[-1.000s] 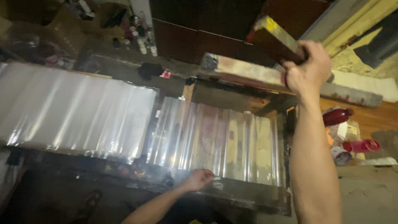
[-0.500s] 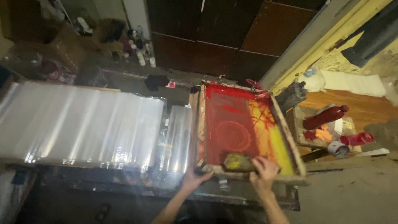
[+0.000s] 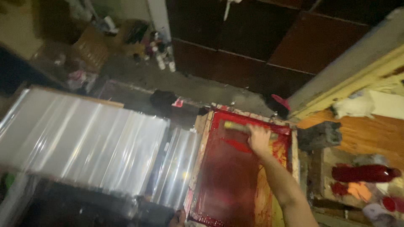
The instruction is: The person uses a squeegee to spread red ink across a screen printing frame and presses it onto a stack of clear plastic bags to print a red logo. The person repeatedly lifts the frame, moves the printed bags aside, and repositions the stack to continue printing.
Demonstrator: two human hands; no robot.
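The right hand (image 3: 259, 141) is closed in a firm grip over a squeegee (image 3: 242, 127) at the far end of the red-inked printing screen (image 3: 235, 176), about twelve o'clock on the wooden frame (image 3: 202, 147), with the forearm stretched out along the mesh from five o'clock. Only the fingertips of the left hand (image 3: 180, 217) show, at the frame's near corner around seven o'clock; they seem to press on or pinch the frame's edge, but how far that grip is closed I cannot tell. To do this stroke well, I would judge that the blade should stay square to the frame, tilted steadily and loaded evenly across its width, so the pool of red ink (image 3: 237, 146) is carried in one clean pass and not left in streaks, while the near hand keeps the frame flat against the surface so the mesh cannot lift or creep. The yellow ink along the right side (image 3: 269, 201) looks prone to smear into the red if the blade wanders toward three o'clock. To the left, at nine o'clock, lie overlapping sheets of clear plastic film (image 3: 84, 143), one stack just beside the frame. At three o'clock a red ink bottle (image 3: 364, 173) lies on a stained wooden bench (image 3: 370, 138). Compared with half a second ago, the squeegee and right hand have travelled from the near edge of the screen up to its far edge, and the left hand has slipped mostly out of view.
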